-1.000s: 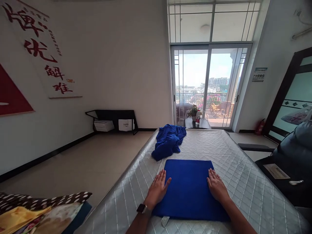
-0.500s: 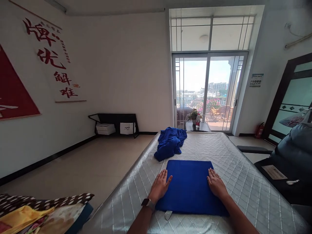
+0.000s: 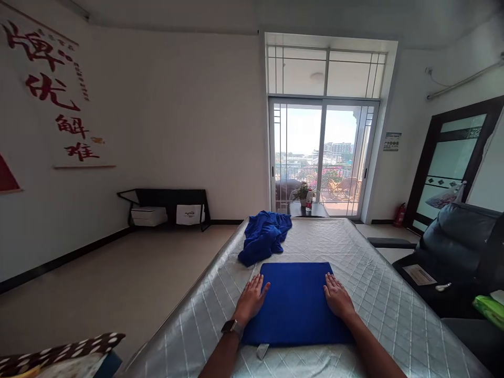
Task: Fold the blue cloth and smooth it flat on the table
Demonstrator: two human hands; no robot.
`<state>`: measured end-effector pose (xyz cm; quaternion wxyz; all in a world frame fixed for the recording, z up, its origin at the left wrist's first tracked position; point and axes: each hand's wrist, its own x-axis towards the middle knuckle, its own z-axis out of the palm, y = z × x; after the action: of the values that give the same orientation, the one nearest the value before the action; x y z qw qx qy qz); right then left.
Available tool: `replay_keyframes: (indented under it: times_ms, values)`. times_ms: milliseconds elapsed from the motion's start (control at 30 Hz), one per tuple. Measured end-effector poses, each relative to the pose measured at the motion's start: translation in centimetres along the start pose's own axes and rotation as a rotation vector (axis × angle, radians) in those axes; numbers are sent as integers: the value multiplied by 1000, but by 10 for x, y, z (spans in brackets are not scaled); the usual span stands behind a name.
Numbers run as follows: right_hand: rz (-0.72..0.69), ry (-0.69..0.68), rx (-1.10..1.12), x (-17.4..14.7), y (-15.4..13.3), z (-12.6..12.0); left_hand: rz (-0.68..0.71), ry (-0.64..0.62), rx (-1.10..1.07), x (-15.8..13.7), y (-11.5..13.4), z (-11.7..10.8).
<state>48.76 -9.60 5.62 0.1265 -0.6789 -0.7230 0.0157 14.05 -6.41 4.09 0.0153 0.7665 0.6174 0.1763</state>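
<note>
A blue cloth (image 3: 296, 304), folded into a flat rectangle, lies on the quilted silver bed cover (image 3: 208, 294) in front of me. Along its left edge rests my left hand (image 3: 252, 298), flat with the fingers stretched out; a watch is on that wrist. My right hand (image 3: 339, 297) lies flat on the opposite edge, its fingers also extended. A small white tag (image 3: 262, 350) sticks out from the cloth's near edge. Beyond the folded piece, toward the far left, a crumpled blue cloth (image 3: 264, 236) sits in a loose heap.
A black chair (image 3: 457, 247) stands at the right, with a card (image 3: 419, 274) on its seat. Polka-dot fabric (image 3: 59, 353) shows at the lower left. Past the far end stands a small table (image 3: 309, 211) with a bottle (image 3: 309, 200) and a plant.
The view has turned slightly right and up, shifting everything left in the picture. Both hands remain at the edges of the folded cloth, which looks unchanged.
</note>
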Motion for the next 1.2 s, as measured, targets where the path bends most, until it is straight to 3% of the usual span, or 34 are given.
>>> replay_keyframes:
  times_ms: [300, 1000, 1200]
  values:
    - [20, -34, 10, 8, 3, 7, 57, -28, 57, 3, -13, 17]
    - [-31, -58, 78, 12, 10, 5, 3, -64, 60, -4, 1, -4]
    - [-56, 14, 85, 8, 12, -18, -3, -43, 27, -4, 0, -3]
